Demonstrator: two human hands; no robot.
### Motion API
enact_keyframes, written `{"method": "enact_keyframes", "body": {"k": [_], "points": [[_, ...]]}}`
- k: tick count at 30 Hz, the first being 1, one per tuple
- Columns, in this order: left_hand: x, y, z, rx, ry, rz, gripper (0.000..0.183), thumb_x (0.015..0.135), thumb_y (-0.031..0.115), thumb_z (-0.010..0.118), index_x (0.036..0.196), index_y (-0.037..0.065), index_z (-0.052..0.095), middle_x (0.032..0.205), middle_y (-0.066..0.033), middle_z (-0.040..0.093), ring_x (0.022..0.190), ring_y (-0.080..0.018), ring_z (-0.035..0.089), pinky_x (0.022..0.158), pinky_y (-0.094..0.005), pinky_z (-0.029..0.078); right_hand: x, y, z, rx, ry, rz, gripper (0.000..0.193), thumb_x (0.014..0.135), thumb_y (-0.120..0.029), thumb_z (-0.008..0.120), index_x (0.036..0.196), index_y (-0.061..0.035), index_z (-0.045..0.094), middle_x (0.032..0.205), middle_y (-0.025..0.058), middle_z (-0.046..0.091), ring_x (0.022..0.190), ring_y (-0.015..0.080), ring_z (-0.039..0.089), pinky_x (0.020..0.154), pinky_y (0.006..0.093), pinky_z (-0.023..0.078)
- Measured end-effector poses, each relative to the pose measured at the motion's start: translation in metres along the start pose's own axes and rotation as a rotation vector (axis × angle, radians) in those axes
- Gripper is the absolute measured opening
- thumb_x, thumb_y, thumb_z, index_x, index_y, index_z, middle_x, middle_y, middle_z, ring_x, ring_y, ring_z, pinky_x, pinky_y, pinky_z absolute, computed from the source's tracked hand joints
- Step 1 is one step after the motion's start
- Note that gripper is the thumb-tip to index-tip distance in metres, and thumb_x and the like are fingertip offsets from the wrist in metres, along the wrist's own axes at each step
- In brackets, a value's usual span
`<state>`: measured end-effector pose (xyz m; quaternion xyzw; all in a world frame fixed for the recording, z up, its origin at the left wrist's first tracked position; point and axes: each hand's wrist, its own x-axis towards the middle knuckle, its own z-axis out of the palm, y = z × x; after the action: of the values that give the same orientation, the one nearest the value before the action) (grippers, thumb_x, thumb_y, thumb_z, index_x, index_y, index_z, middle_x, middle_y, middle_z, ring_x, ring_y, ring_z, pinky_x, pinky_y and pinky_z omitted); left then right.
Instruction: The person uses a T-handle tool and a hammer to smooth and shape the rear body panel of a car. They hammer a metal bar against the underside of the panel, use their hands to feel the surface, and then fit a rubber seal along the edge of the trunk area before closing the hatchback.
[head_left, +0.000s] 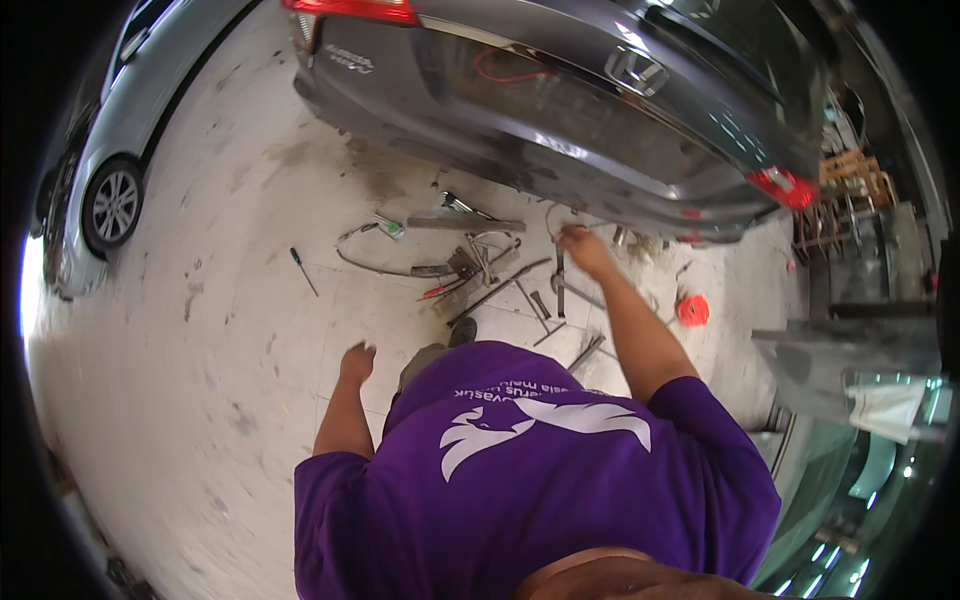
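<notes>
Purple T-shirt (540,490) nearest. Green-handled screwdriver (303,271) on floor (240,400): could roll if stepped on. Left hand (358,362): nothing visible in it, can't tell if clenched. Dark shoe (463,332) just beside loose metal clutter (465,266), so trip risk. Metal bar (561,300) lies below right hand (578,240); grip unclear; knuckles might scrape grey car bumper (590,175). Red round object (692,311) could get kicked.

Pale floor (235,390) under me, dark stains (193,297) scattered across it. Silver car (175,75) parked on my left, bright white light (32,285) at far edge. Off to my right, brown wooden frames (850,180), grey flat panel (835,365), greenish glass (835,515) with white light streaks (820,553).
</notes>
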<state>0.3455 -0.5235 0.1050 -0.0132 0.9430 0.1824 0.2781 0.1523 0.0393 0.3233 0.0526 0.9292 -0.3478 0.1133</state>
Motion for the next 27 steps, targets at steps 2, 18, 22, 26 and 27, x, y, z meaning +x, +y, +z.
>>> {"method": "enact_keyframes", "body": {"k": [2, 18, 22, 26, 27], "points": [[-0.002, 0.013, 0.033, 0.053, -0.2, -0.111, 0.061, 0.096, 0.044, 0.037, 0.127, -0.006, 0.052, 0.131, -0.0238, 0.051, 0.124, -0.0358, 0.047, 0.107, -0.0403, 0.035, -0.085, 0.074, 0.05, -0.313, -0.214, 0.039, 0.047, 0.087, -0.038, 0.056, 0.121, -0.005, 0.06, 0.116, 0.0213, 0.062, 0.107, 0.0356, 0.059, 0.092, 0.0412, 0.046], [0.092, 0.277, -0.132, -0.79, -0.172, -0.055, 0.045, 0.095, 0.04, 0.048, 0.118, 0.005, 0.06, 0.11, -0.0119, 0.063, 0.1, -0.0239, 0.056, 0.087, -0.0345, 0.044, -0.616, 0.193, 0.156, 0.399, 0.063, 1.24, 0.017, 0.086, -0.024, 0.055, 0.091, -0.0088, 0.061, 0.075, 0.0053, 0.057, 0.056, 0.018, 0.053, 0.048, 0.0348, 0.04], [0.128, 0.419, -0.222, -1.401, -0.21, 0.288, 0.062, 0.095, 0.048, 0.049, 0.137, 0.003, 0.04, 0.137, -0.0138, 0.047, 0.12, -0.0244, 0.048, 0.096, -0.0363, 0.04, -0.606, 0.206, 0.194, -0.047, -0.201, 0.668, 0.021, 0.087, -0.023, 0.054, 0.095, -0.0065, 0.064, 0.084, 0.0093, 0.063, 0.065, 0.0203, 0.059, 0.056, 0.037, 0.046], [0.138, 0.537, -0.292, -1.705, -0.26, 0.581, 0.073, 0.096, 0.052, 0.043, 0.144, 0.001, 0.023, 0.149, -0.019, 0.028, 0.132, -0.0351, 0.035, 0.111, -0.0456, 0.026, -0.561, 0.19, 0.199, -0.112, -0.018, 0.478, 0.022, 0.083, -0.027, 0.055, 0.086, -0.0063, 0.062, 0.086, 0.0117, 0.063, 0.077, 0.0266, 0.06, 0.066, 0.0402, 0.047], [0.139, 0.559, -0.306, -1.763, -0.248, 0.577, 0.072, 0.096, 0.052, 0.042, 0.143, 0.001, 0.025, 0.147, -0.0185, 0.031, 0.131, -0.0347, 0.036, 0.111, -0.046, 0.026, -0.549, 0.183, 0.199, -0.104, 0.083, 0.452, 0.023, 0.082, -0.028, 0.055, 0.084, -0.0062, 0.061, 0.087, 0.0124, 0.063, 0.081, 0.0281, 0.061, 0.069, 0.041, 0.047]]}}
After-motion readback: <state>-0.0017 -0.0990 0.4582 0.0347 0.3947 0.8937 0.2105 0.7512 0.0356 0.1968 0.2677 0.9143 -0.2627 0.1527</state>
